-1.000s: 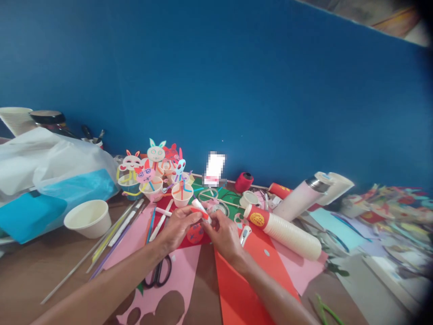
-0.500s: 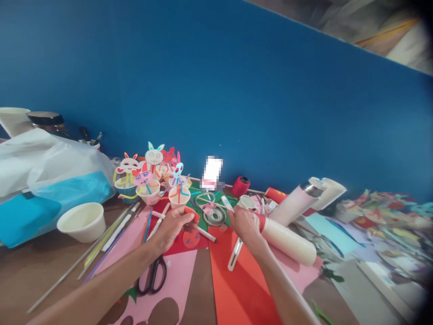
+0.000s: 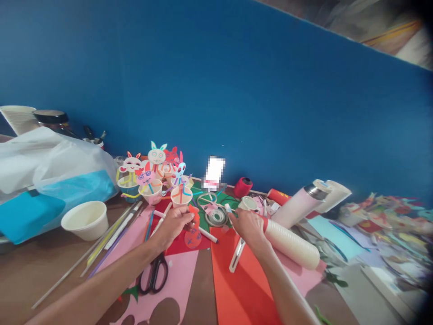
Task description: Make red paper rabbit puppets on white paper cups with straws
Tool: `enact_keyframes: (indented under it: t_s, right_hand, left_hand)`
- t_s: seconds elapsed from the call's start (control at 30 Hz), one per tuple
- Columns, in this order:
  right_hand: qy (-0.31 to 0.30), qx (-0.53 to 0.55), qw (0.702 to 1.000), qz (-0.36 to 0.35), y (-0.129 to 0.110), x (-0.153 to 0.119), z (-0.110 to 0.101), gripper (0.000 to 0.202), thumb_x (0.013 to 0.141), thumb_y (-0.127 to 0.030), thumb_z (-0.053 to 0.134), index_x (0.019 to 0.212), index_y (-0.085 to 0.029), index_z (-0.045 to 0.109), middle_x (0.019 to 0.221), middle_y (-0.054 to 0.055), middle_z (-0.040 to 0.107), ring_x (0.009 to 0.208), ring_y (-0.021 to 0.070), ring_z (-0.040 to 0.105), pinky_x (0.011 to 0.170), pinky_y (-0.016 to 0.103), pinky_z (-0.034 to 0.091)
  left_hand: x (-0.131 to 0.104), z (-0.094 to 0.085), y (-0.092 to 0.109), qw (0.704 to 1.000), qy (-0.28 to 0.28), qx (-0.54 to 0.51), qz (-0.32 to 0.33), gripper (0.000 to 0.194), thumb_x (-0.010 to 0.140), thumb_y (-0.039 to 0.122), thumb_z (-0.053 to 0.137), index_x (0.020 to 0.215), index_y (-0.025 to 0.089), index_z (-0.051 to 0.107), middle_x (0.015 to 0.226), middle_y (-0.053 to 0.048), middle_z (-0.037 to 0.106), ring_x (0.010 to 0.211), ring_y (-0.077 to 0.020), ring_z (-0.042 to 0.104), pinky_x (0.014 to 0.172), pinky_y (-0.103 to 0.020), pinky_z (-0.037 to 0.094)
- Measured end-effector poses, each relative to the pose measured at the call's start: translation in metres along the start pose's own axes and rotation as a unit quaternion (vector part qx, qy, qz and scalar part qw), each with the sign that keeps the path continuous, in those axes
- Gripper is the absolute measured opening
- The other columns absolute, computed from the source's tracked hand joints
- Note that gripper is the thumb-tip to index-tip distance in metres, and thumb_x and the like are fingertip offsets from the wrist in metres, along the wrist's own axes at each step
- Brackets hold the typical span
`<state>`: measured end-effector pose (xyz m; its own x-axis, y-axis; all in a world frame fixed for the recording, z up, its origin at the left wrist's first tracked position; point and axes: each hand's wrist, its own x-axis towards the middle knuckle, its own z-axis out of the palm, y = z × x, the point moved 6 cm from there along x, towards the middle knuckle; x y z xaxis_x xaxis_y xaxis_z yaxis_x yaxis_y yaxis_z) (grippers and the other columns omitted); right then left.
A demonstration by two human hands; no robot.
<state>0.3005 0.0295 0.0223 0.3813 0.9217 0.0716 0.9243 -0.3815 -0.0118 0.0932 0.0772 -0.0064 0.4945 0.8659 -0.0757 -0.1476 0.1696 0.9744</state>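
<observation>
L. hand (image 3: 174, 222) fingers are pinching a red paper cutout (image 3: 193, 213). R. hand (image 3: 248, 224) fingers are gripping a white glue stick (image 3: 229, 208); best kept steady w/ cutout flat.

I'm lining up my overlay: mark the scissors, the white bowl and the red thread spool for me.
scissors (image 3: 156, 274): head view, on the black handle loops.
white bowl (image 3: 88, 225): head view, on its outer wall facing the camera.
red thread spool (image 3: 243, 187): head view, on its red side, below the dark top.

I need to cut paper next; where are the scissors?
The scissors lie on the pink paper, below the left hand, left of the orange sheet.
</observation>
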Motion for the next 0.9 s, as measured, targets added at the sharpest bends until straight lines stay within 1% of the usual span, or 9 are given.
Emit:
enact_keyframes:
  t_s: [0.1, 0.2, 0.3, 0.47, 0.57, 0.63, 0.77, 0.83, 0.9]
  right_hand:
    - [0.052, 0.151, 0.984, -0.085, -0.016, -0.009, -0.012, 0.032, 0.084, -0.038, 0.037, 0.085, -0.021, 0.064, 0.081, 0.007, 0.065, 0.077, 0.0214, 0.059, 0.065, 0.029, 0.039]
    - [0.013, 0.346, 0.922, -0.173, -0.037, -0.016, -0.006, 0.026, 0.083, -0.032, 0.04, 0.085, -0.022, 0.064, 0.08, 0.002, 0.065, 0.073, 0.0159, 0.057, 0.063, 0.025, 0.039]
    - [-0.036, 0.462, 0.866, -0.187, -0.051, -0.02, 0.005, 0.024, 0.081, -0.031, 0.043, 0.084, -0.02, 0.064, 0.077, 0.001, 0.063, 0.069, 0.0143, 0.055, 0.06, 0.024, 0.038]
    - [-0.11, 0.534, 0.818, -0.183, -0.064, -0.026, 0.015, 0.019, 0.076, -0.031, 0.051, 0.073, -0.016, 0.061, 0.059, -0.002, 0.052, 0.054, 0.0092, 0.044, 0.051, 0.02, 0.033]
    - [-0.116, 0.556, 0.804, -0.177, -0.068, -0.029, 0.017, 0.015, 0.073, -0.029, 0.054, 0.068, -0.016, 0.06, 0.058, -0.003, 0.05, 0.052, 0.0081, 0.042, 0.049, 0.019, 0.033]
    - [-0.113, 0.567, 0.799, -0.168, -0.069, -0.03, 0.019, 0.015, 0.072, -0.029, 0.054, 0.065, -0.016, 0.058, 0.056, -0.003, 0.049, 0.051, 0.0078, 0.04, 0.046, 0.019, 0.032]
    - [-0.108, 0.591, 0.787, -0.144, -0.066, -0.026, 0.023, 0.015, 0.072, -0.03, 0.054, 0.064, -0.016, 0.056, 0.052, -0.004, 0.047, 0.047, 0.0074, 0.04, 0.045, 0.019, 0.031]
    - [-0.1, 0.596, 0.785, -0.135, -0.063, -0.024, 0.024, 0.016, 0.072, -0.03, 0.054, 0.063, -0.016, 0.055, 0.052, -0.004, 0.047, 0.048, 0.0075, 0.041, 0.046, 0.02, 0.032]
    - [-0.097, 0.6, 0.784, -0.126, -0.061, -0.022, 0.024, 0.017, 0.072, -0.031, 0.054, 0.062, -0.016, 0.053, 0.052, -0.004, 0.048, 0.047, 0.0077, 0.042, 0.047, 0.02, 0.033]
  left_hand:
    - [-0.001, 0.005, 0.001, 0.999, -0.017, 0.035, 0.004, 0.013, 0.069, 0.026, 0.057, 0.069, 0.014, 0.06, 0.055, 0.002, 0.055, 0.047, -0.0084, 0.049, 0.05, -0.021, 0.038]
    - [-0.002, 0.01, 0.001, 0.995, -0.046, 0.084, 0.021, 0.016, 0.069, 0.025, 0.056, 0.078, 0.014, 0.064, 0.054, 0.003, 0.054, 0.044, -0.0081, 0.047, 0.048, -0.02, 0.037]
    - [-0.004, 0.015, 0.003, 0.987, -0.078, 0.127, 0.056, 0.027, 0.071, 0.023, 0.053, 0.095, 0.016, 0.063, 0.059, 0.002, 0.058, 0.049, -0.0098, 0.048, 0.05, -0.02, 0.038]
    - [-0.01, 0.019, 0.008, 0.97, -0.091, 0.197, 0.112, 0.036, 0.072, 0.02, 0.05, 0.106, 0.021, 0.061, 0.076, -0.001, 0.066, 0.08, -0.0189, 0.057, 0.072, -0.026, 0.042]
    - [-0.011, 0.018, 0.009, 0.966, -0.074, 0.212, 0.131, 0.036, 0.071, 0.021, 0.052, 0.105, 0.022, 0.062, 0.09, -0.004, 0.066, 0.094, -0.0227, 0.055, 0.082, -0.028, 0.039]
    - [-0.011, 0.017, 0.009, 0.967, -0.066, 0.209, 0.127, 0.036, 0.069, 0.022, 0.055, 0.105, 0.021, 0.062, 0.089, -0.004, 0.066, 0.087, -0.0223, 0.056, 0.078, -0.027, 0.04]
    - [-0.005, 0.011, 0.009, 0.965, -0.063, 0.232, 0.102, 0.036, 0.073, 0.029, 0.05, 0.107, 0.02, 0.06, 0.065, -0.001, 0.063, 0.059, -0.0167, 0.053, 0.057, -0.024, 0.038]
    - [-0.002, 0.003, 0.011, 0.946, -0.04, 0.303, 0.111, 0.027, 0.075, 0.031, 0.047, 0.093, 0.02, 0.065, 0.062, -0.002, 0.061, 0.059, -0.0168, 0.052, 0.056, -0.024, 0.035]
    - [0.0, -0.005, 0.01, 0.903, -0.015, 0.413, 0.118, 0.021, 0.074, 0.03, 0.048, 0.073, 0.02, 0.065, 0.065, -0.003, 0.061, 0.062, -0.0177, 0.053, 0.056, -0.025, 0.032]
